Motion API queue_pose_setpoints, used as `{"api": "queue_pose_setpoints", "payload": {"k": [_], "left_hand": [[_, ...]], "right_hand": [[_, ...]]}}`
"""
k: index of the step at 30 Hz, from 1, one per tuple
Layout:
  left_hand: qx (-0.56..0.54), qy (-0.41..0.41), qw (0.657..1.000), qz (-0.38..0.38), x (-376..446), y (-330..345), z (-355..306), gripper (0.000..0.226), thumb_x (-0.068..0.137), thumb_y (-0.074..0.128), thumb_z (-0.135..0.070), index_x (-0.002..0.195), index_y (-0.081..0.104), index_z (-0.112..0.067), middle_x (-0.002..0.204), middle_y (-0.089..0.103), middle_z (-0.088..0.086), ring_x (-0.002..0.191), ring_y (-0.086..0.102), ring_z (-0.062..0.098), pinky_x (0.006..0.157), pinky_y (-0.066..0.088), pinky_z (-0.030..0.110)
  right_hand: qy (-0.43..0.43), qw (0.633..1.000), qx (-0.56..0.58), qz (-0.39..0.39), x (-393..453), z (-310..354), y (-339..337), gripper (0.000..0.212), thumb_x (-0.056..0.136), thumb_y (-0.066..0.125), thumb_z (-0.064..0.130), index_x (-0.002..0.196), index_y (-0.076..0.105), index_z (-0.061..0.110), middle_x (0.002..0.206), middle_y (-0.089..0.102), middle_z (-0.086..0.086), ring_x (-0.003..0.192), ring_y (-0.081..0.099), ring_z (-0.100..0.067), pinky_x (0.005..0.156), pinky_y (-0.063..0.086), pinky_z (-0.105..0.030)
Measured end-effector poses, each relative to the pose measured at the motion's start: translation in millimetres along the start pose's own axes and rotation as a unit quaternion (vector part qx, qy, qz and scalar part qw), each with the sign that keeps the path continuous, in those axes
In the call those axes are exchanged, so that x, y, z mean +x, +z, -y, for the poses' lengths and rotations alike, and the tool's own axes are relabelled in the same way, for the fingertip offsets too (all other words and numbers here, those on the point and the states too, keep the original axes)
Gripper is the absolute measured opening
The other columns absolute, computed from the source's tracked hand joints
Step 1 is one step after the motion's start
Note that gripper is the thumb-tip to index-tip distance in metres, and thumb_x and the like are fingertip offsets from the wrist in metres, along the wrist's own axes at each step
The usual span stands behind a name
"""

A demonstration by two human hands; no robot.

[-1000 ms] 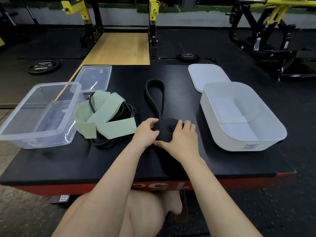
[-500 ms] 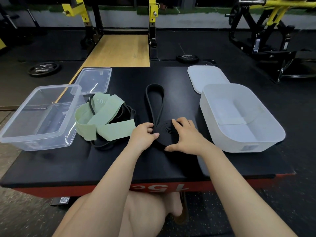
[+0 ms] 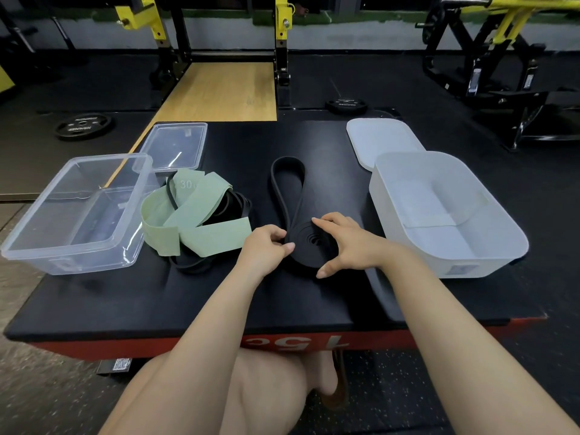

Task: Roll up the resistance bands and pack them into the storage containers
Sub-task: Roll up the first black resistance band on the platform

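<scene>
A black resistance band (image 3: 309, 243) lies on the black platform, its near end wound into a flat coil and its far end stretched away as a loop. My left hand (image 3: 266, 246) pinches the coil's left edge. My right hand (image 3: 348, 243) curls over the coil's right side, thumb at the near edge and fingers on top. A pale green band (image 3: 201, 224) lies in a loose heap over thinner black bands at the left. A clear plastic box (image 3: 75, 215) stands at far left; a white box (image 3: 445, 211) stands at the right.
A clear lid (image 3: 174, 146) lies behind the clear box and a white lid (image 3: 381, 141) behind the white box. The platform's red front edge (image 3: 298, 343) is close to my knees. Weight plates and yellow gym racks stand on the floor beyond.
Both hands have shifted around the coil: the right hand slid off its top to the right side, and the far loop has drawn slightly nearer.
</scene>
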State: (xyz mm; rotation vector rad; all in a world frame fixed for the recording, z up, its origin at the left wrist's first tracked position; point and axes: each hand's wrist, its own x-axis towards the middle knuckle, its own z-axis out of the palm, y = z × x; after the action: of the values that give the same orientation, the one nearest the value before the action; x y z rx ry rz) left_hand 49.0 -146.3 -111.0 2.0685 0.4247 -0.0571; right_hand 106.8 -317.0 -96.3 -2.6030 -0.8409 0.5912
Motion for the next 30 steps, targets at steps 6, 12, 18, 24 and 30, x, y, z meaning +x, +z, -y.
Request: {"api": "queue_pose_setpoints", "payload": {"k": [6,12,18,24,30], "left_hand": [[0.023,-0.004,1.000,-0.003,4,5,1,0.032,0.084,0.066,-0.011,0.114,0.055,-0.007,0.111,0.060,0.007,0.094,0.056,0.017,0.091,0.046,0.030],[0.032,-0.019,0.999,-0.008,7,6,1,0.032,0.084,0.065,-0.011,0.113,0.054,-0.009,0.115,0.060,0.010,0.107,0.057,0.022,0.094,0.045,0.031],[0.010,-0.017,1.000,-0.011,7,7,1,0.048,0.082,0.066,-0.008,0.126,0.047,-0.010,0.122,0.058,0.007,0.109,0.057,0.023,0.095,0.045,0.031],[-0.006,0.001,1.000,0.003,7,6,1,0.049,0.084,0.063,-0.003,0.131,0.051,-0.011,0.123,0.059,0.008,0.106,0.056,0.019,0.095,0.043,0.025],[-0.033,0.006,0.999,0.018,8,4,2,0.048,0.082,0.064,0.000,0.128,0.054,-0.011,0.126,0.056,0.006,0.111,0.051,0.014,0.094,0.041,0.023]], "right_hand": [[-0.002,1.000,-0.006,0.002,0,0,2,0.114,0.069,0.081,0.042,0.152,0.008,0.017,0.151,0.014,0.004,0.140,0.010,-0.019,0.116,0.021,-0.038],[0.032,0.999,0.019,-0.031,-5,11,9,0.113,0.070,0.074,0.056,0.152,0.007,0.017,0.156,0.010,0.005,0.143,0.006,-0.017,0.117,0.019,-0.036],[0.134,0.975,-0.054,-0.167,-18,37,26,0.109,0.068,0.066,0.070,0.145,0.020,0.008,0.148,0.023,-0.005,0.136,0.020,-0.023,0.103,0.035,-0.036],[0.163,0.970,-0.057,-0.170,-14,43,33,0.109,0.069,0.061,0.073,0.142,0.023,0.002,0.139,0.031,-0.012,0.131,0.025,-0.028,0.104,0.033,-0.035],[0.153,0.967,-0.070,-0.192,-11,40,37,0.106,0.069,0.060,0.073,0.140,0.027,0.002,0.136,0.034,-0.012,0.125,0.030,-0.028,0.104,0.031,-0.035]]}}
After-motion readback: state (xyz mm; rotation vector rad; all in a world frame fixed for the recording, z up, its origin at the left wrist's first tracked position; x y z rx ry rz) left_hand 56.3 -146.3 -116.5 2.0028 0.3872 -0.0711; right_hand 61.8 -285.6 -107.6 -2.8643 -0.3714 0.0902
